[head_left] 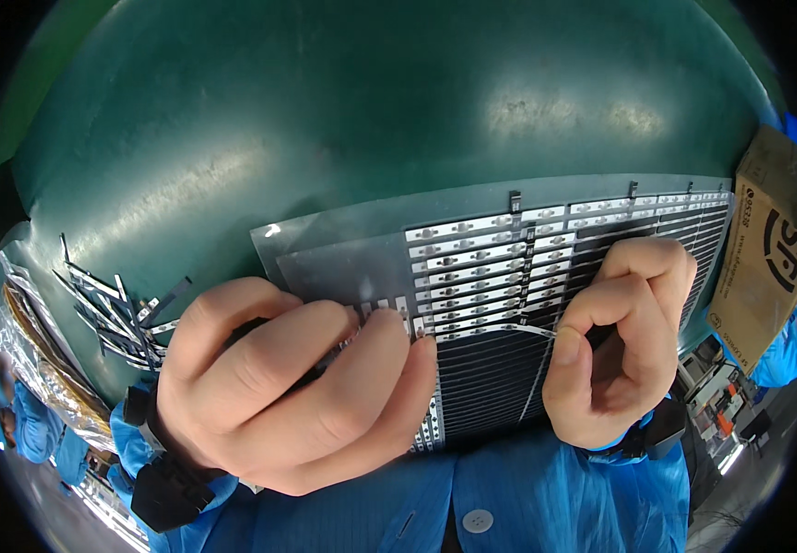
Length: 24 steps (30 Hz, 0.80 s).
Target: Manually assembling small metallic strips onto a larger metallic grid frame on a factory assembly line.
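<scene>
A clear plastic sheet lies before me, bearing rows of narrow silver-white strips with dark oval marks and dark bands. One thin strip in the lowest pale row bends up at its right end. My right hand pinches that end between thumb and forefinger. My left hand is closed, with fingertips and thumb at the strip's left end. Several short pale strip ends stick up beside the left fingertips; whether the hand holds them is hidden.
Loose black and white strips lie piled on the green table at the left. Beyond them are clear plastic-wrapped packs. A brown cardboard box stands at the right edge. Small black clips sit along the sheet's far edge.
</scene>
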Each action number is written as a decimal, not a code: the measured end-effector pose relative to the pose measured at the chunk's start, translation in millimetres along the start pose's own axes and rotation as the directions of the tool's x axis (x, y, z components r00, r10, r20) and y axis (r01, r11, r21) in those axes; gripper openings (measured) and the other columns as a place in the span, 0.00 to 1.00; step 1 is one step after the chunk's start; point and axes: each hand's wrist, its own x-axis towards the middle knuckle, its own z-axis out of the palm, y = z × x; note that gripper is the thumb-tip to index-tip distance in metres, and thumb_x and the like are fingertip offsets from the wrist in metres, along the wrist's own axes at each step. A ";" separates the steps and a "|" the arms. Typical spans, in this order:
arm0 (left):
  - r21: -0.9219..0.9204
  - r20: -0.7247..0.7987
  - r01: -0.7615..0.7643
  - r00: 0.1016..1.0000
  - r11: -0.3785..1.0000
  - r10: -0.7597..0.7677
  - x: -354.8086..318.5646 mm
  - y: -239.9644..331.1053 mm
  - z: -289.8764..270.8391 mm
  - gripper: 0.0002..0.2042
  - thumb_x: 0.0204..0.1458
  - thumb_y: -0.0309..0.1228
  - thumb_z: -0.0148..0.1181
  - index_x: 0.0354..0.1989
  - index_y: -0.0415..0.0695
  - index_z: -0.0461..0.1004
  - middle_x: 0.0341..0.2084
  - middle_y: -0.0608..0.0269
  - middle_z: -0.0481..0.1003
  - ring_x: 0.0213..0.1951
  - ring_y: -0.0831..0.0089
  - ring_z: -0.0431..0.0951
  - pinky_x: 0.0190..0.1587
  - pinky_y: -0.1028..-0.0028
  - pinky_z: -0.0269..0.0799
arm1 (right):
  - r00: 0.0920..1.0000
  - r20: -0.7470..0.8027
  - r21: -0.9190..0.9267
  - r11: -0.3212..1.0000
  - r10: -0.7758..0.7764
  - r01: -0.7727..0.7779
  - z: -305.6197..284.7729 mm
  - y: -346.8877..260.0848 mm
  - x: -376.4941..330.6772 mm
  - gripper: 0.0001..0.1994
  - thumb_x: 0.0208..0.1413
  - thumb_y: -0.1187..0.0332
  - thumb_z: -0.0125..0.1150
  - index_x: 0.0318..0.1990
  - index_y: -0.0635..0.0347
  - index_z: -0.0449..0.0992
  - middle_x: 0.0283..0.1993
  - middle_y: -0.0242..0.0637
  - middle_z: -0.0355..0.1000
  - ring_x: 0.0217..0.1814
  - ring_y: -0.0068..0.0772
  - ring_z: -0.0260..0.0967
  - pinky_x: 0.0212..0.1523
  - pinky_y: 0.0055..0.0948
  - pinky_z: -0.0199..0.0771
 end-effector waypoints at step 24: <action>-0.275 0.016 0.080 0.997 0.958 -0.078 1.1 -7.4 2.2 0.17 0.37 0.39 0.57 0.34 0.50 0.86 0.36 0.65 0.75 0.33 0.70 0.68 0.35 0.69 0.62 | 0.999 -0.017 -0.074 0.996 -0.044 0.042 1.4 2.9 -1.0 0.10 0.38 0.65 0.63 0.22 0.60 0.71 0.31 0.40 0.61 0.35 0.33 0.53 0.39 0.30 0.50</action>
